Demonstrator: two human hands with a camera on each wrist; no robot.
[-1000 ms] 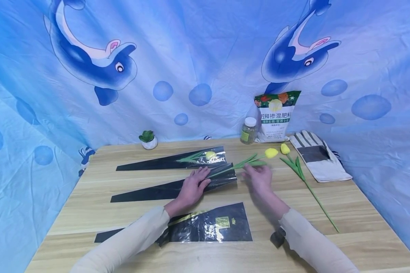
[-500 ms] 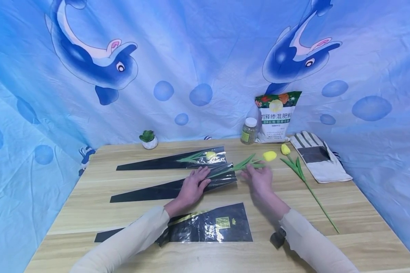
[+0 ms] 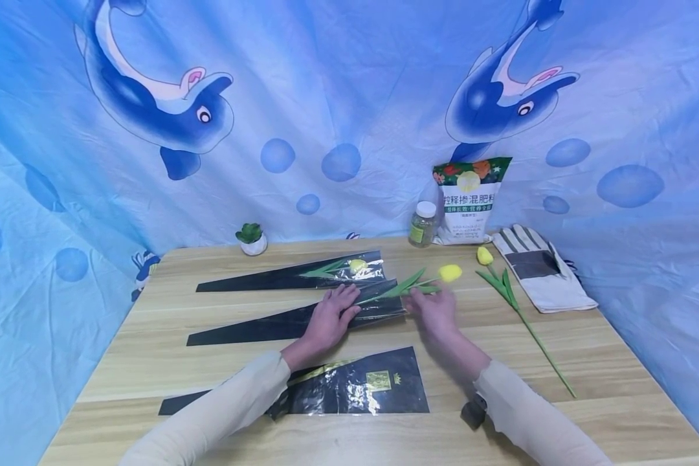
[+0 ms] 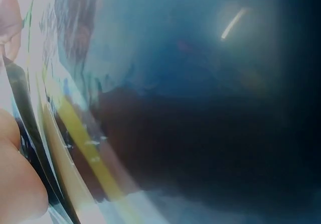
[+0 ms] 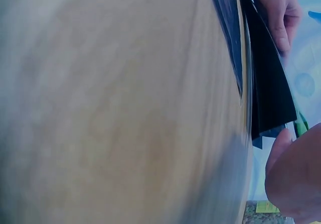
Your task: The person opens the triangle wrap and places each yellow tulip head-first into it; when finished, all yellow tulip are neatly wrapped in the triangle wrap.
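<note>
My left hand (image 3: 329, 318) lies with its fingers extended on the middle black flower sleeve (image 3: 279, 325), pressing it against the table. A yellow tulip (image 3: 450, 273) on a green stem is pinched in my right hand (image 3: 435, 312) at the sleeve's wide right end. Its stem and part of its leaves (image 3: 406, 283) lie inside the clear front; the bloom sticks out to the right. In the right wrist view, the thumb and fingers (image 5: 296, 174) are right at the sleeve's opening (image 5: 273, 83).
Behind lies another sleeve (image 3: 268, 277) with a tulip (image 3: 358, 266) inside. In front is a flat sleeve (image 3: 355, 388) with gold print. To the right are a loose tulip (image 3: 530, 330) and a work glove (image 3: 542, 268). A jar (image 3: 422, 224), fertilizer bag (image 3: 467, 204) and small potted plant (image 3: 252, 239) stand at the back.
My right hand has shifted left with the tulip, sliding its stem and leaves deeper into the middle sleeve. The left hand has stayed on the sleeve.
</note>
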